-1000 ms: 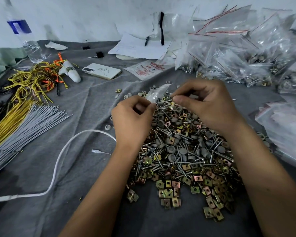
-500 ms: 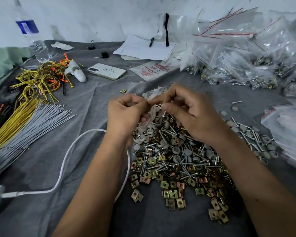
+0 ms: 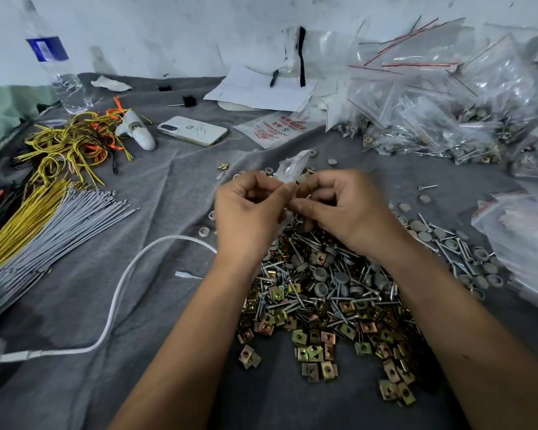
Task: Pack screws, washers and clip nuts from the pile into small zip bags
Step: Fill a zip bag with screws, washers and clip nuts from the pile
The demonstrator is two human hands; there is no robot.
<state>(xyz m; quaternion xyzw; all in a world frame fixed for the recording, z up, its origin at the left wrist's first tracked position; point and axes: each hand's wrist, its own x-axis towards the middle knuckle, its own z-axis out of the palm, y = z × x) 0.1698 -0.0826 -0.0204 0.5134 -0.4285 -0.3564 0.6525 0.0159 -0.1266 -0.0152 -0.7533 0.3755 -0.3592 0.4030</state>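
The left hand (image 3: pixel 249 209) and right hand (image 3: pixel 339 206) both pinch one small zip bag (image 3: pixel 291 169) by its lower end, held just above the far edge of the pile (image 3: pixel 326 293) of screws, washers and clip nuts. Risk: the thin, crumpled bag could slip or spill parts back onto the grey surface (image 3: pixel 174 187). A white cable (image 3: pixel 118 293) lies beside the left wrist, filled bags (image 3: pixel 441 119) crowd the right, and a phone (image 3: pixel 193 130) lies beyond.

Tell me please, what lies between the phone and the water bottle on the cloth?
In the head view, between the phone and the water bottle lie tangled yellow and orange wires and a white tool.
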